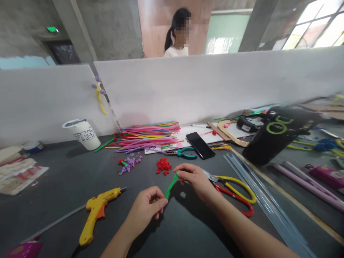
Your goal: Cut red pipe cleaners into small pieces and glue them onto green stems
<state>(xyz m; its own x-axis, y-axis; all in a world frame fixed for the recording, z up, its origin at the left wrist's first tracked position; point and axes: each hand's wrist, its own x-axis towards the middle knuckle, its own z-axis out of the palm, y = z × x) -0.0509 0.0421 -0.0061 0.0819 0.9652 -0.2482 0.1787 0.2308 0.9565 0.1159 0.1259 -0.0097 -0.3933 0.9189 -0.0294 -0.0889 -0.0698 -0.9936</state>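
Observation:
Between my two hands stretches a short green pipe cleaner (171, 186), tilted up to the right above the dark table. My left hand (150, 206) pinches its lower end, and my right hand (194, 179) pinches the upper end between thumb and forefinger. Just beyond them lie a pile of red pieces (163, 165) and a cluster of purple pieces (130, 164). Scissors (236, 190) with one yellow and one red handle loop lie beside my right wrist, partly hidden by it. A yellow glue gun (100, 213) rests to the left of my left hand.
Behind the piles are a bundle of coloured pipe cleaners (150, 136), teal-handled pliers (185, 153) and a black phone (200, 145). A white cup (85, 134) stands at left, a black bottle (268, 139) leans at right near clear glue sticks (258, 193). A white partition (188, 89) closes the back; a person (177, 52) is beyond.

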